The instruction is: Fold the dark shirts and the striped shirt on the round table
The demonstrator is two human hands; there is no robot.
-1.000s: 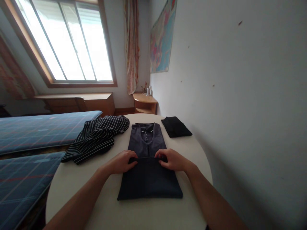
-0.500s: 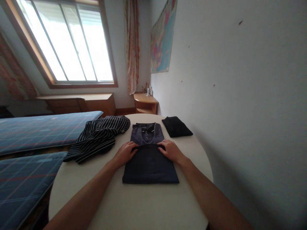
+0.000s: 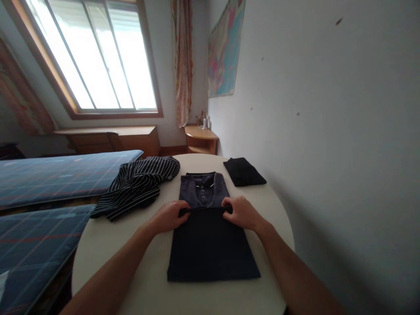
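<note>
A dark navy polo shirt [image 3: 213, 249] lies partly folded in front of me, its collar and buttons facing up at the far end. Its lower part is turned up over the front and ends in an edge just below the button placket. My left hand [image 3: 172, 214] pinches the left end of that edge between thumb and fingers. At the right end, my right hand [image 3: 241, 212] grips the same edge with curled fingers. The folded layer slants toward me from my hands.
The shirt rests on a round cream table [image 3: 151, 271]. A crumpled black striped garment [image 3: 138, 183] lies at the left edge, and a folded black garment [image 3: 244, 171] at the far right. Blue plaid mattresses [image 3: 39, 245] stand left; the wall [image 3: 344, 175] runs along the right.
Both hands have closed more tightly on the folded edge. The shirt and hands have come nearer to me, and the front fold sits lower in view.
</note>
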